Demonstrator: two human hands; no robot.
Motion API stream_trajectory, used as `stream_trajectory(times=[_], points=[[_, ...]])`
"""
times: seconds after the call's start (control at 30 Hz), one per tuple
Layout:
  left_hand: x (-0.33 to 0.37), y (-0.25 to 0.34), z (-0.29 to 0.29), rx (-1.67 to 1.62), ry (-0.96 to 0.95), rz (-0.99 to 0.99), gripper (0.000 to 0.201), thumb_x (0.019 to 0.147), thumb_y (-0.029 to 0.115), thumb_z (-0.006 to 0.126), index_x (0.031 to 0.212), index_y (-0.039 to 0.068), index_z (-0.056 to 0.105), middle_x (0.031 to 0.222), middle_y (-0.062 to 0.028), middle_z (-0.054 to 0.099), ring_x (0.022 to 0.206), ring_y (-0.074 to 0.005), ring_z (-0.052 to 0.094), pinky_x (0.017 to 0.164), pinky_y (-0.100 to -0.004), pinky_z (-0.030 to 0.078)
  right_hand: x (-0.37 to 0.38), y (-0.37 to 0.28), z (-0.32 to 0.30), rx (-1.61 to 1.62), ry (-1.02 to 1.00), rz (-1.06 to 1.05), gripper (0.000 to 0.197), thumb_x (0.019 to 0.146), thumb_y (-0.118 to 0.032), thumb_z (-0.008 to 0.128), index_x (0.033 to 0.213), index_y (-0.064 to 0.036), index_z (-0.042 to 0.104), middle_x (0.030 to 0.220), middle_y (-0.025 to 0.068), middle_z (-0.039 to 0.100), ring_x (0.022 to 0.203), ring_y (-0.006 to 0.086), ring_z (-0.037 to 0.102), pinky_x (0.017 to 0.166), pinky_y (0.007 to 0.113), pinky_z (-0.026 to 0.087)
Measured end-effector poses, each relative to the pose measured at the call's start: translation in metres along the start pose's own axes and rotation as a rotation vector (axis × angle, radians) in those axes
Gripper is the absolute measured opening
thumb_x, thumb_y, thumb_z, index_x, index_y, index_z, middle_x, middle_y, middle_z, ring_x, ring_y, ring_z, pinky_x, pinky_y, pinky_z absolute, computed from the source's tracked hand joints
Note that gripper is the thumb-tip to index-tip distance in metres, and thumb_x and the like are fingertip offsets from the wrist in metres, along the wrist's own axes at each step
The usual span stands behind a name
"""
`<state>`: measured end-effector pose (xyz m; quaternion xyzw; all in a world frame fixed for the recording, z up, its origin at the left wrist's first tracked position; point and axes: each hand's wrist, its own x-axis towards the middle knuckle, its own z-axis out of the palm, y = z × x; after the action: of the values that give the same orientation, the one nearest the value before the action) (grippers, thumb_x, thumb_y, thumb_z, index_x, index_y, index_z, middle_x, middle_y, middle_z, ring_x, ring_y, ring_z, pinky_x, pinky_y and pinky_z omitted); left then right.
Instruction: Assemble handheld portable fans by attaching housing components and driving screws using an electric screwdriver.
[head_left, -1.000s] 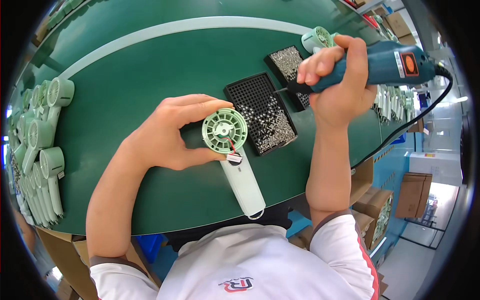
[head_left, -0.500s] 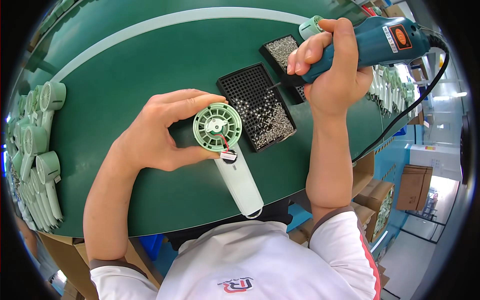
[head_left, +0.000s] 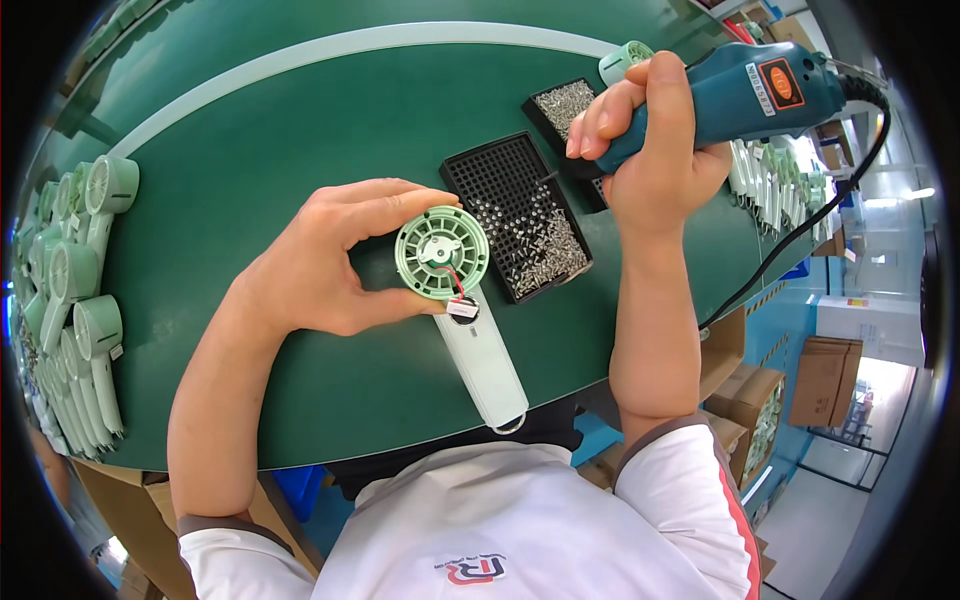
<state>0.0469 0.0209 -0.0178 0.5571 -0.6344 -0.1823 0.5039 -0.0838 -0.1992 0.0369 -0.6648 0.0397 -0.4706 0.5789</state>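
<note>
Thumb and fingers of my left hand (head_left: 345, 255) grip the round green head of a handheld fan (head_left: 483, 365). Its pale handle points toward me, and a red wire with a small white connector (head_left: 462, 308) hangs from the open head. Closed around a teal electric screwdriver (head_left: 735, 95), my right hand (head_left: 655, 140) is raised above the far right of the table. The screwdriver's tip is over the black screw tray (head_left: 520, 215), where silver screws stand in holes and lie heaped at the near end.
A second black tray (head_left: 565, 100) of screws lies beyond the first, near another green fan head (head_left: 622, 60). Several fans (head_left: 85, 300) are piled at the left, with more parts (head_left: 775, 185) at the right. The screwdriver's black cable (head_left: 800, 245) droops down the right. Cardboard boxes (head_left: 750, 395) stand below.
My right hand and the screwdriver have shifted slightly left and nearer to me. The fan in my left hand has moved a little to the right.
</note>
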Motion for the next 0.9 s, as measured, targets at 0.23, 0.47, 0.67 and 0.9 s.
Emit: stream_trajectory(times=[0.23, 0.47, 0.67, 0.9], points=[[-0.001, 0.001, 0.000, -0.022, 0.017, 0.012, 0.065, 0.070, 0.010, 0.093, 0.128, -0.004, 0.068, 0.112, -0.0184, 0.074, 0.101, -0.0328, 0.074, 0.090, -0.0383, 0.058, -0.001, -0.009, 0.006, -0.008, 0.010, 0.003, 0.022, 0.103, -0.018, 0.060, 0.103, 0.0030, 0.066, 0.063, 0.0079, 0.057, 0.047, 0.0191, 0.054, 0.045, 0.038, 0.048], [-0.002, 0.001, 0.000, -0.019, -0.006, -0.025, 0.067, 0.070, 0.014, 0.093, 0.130, -0.002, 0.068, 0.116, -0.0174, 0.073, 0.104, -0.0326, 0.073, 0.094, -0.0387, 0.057, 0.007, -0.050, 0.021, 0.257, -0.002, 0.098, 0.040, 0.108, -0.037, 0.044, 0.110, -0.0058, 0.069, 0.063, 0.0027, 0.052, 0.047, 0.0181, 0.046, 0.046, 0.036, 0.043], [-0.003, 0.002, -0.002, 0.004, 0.007, -0.011, 0.065, 0.071, 0.016, 0.093, 0.128, -0.002, 0.068, 0.117, -0.0193, 0.073, 0.106, -0.0350, 0.072, 0.094, -0.0401, 0.058, 0.005, -0.074, 0.044, 0.116, -0.383, 0.040, 0.052, 0.112, -0.047, 0.035, 0.120, -0.0081, 0.069, 0.066, 0.0014, 0.055, 0.049, 0.0168, 0.048, 0.046, 0.036, 0.044], [-0.005, 0.002, 0.001, -0.033, 0.004, -0.024, 0.065, 0.072, 0.016, 0.092, 0.128, -0.003, 0.067, 0.119, -0.0201, 0.072, 0.107, -0.0369, 0.071, 0.095, -0.0410, 0.057, -0.001, -0.051, 0.042, 0.456, -0.338, 0.040, 0.053, 0.112, -0.049, 0.035, 0.123, -0.0101, 0.069, 0.068, 0.0001, 0.054, 0.050, 0.0159, 0.048, 0.047, 0.035, 0.044]])
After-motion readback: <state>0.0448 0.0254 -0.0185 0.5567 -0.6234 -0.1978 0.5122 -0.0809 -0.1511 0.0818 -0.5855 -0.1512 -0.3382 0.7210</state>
